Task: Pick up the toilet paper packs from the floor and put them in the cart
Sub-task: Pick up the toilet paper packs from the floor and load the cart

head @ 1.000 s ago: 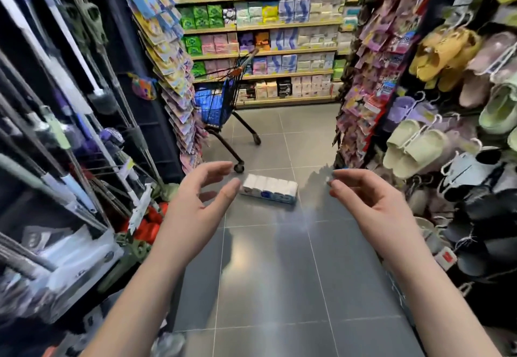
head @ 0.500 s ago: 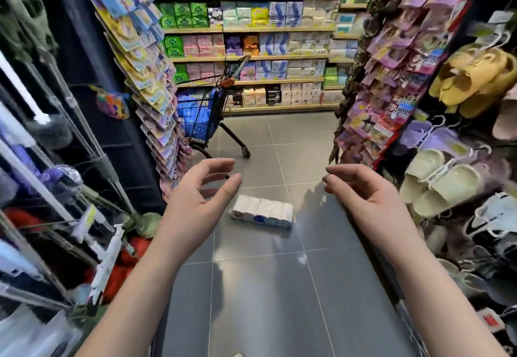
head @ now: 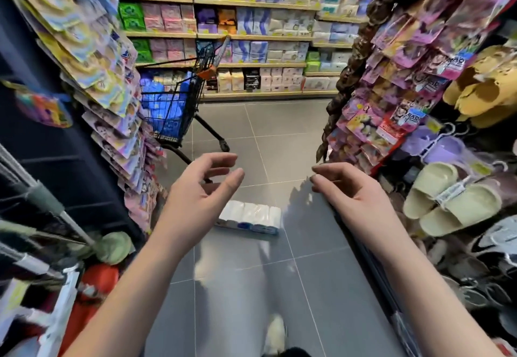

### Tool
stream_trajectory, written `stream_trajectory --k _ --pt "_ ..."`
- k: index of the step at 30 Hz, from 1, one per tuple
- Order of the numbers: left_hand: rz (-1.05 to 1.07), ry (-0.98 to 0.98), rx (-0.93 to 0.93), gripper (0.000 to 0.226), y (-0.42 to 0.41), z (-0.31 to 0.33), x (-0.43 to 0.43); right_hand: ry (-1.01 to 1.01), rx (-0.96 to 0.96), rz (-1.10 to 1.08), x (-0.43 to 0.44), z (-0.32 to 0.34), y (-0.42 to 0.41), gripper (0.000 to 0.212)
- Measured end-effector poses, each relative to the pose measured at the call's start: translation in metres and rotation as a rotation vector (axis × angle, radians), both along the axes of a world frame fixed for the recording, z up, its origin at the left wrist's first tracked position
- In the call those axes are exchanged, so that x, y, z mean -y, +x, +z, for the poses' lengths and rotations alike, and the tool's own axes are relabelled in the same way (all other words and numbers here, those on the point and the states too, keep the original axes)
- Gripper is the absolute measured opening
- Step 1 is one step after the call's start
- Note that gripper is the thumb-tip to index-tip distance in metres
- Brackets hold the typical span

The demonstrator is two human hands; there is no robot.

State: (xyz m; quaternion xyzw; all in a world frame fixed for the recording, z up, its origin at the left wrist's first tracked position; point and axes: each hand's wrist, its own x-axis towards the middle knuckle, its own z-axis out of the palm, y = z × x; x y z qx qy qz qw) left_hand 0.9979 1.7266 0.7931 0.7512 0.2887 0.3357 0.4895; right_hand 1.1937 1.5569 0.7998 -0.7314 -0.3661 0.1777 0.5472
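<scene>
Shop aisle, grey tiled floor (head: 279, 138). One pack (head: 251, 216) of toilet paper, white with a blue strip along its near edge, lies flat on the floor at mid-aisle; its left end is hidden behind the left wrist. Left hand (head: 195, 188): raised above the floor, palm turned inward, fingers (head: 221, 158) curled and spread apart from the thumb, holding nothing. Right hand (head: 352, 188): raised at a like height, palm turned inward, fingers (head: 330, 167) loosely bent and close together, thumb just under them, holding nothing. The two hands are well apart, with the pack below and between them; neither touches it. Cart (head: 173, 104): black wire basket on wheels, orange-tipped handle, standing farther down the aisle on the left side, well beyond the pack; blue packs (head: 165, 107) show through its mesh. Left side: a rack of hanging printed packets (head: 106, 71), blurred, with pole handles nearer the camera. Right side: a rack of pink and purple packets (head: 391, 90), then slippers (head: 453, 202) hung in pairs, pale green, lilac and yellow. End wall: shelves (head: 251, 34) stocked with boxed and wrapped paper goods in several colours. One light shoe (head: 275, 334) of the person shows at the lower edge, blurred.
</scene>
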Motion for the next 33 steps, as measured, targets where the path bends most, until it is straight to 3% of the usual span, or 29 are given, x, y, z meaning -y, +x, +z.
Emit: stream_trajectory --k 18,28,33 --pt "0.058 -0.036 -0.15 0.023 0.236 -0.032 -0.223 -0.023 -0.12 0.016 -0.23 -0.067 0.256 0.014" --pt "0.053 -0.126 -0.26 0.025 0.294 -0.078 -0.314 -0.142 -0.216 -0.004 -0.315 -0.103 0.312 0.013" --pt "0.027 -0.216 -0.329 0.025 0.316 -0.133 -0.358 -0.196 -0.315 -0.084 -0.339 -0.156 0.329 0.018"
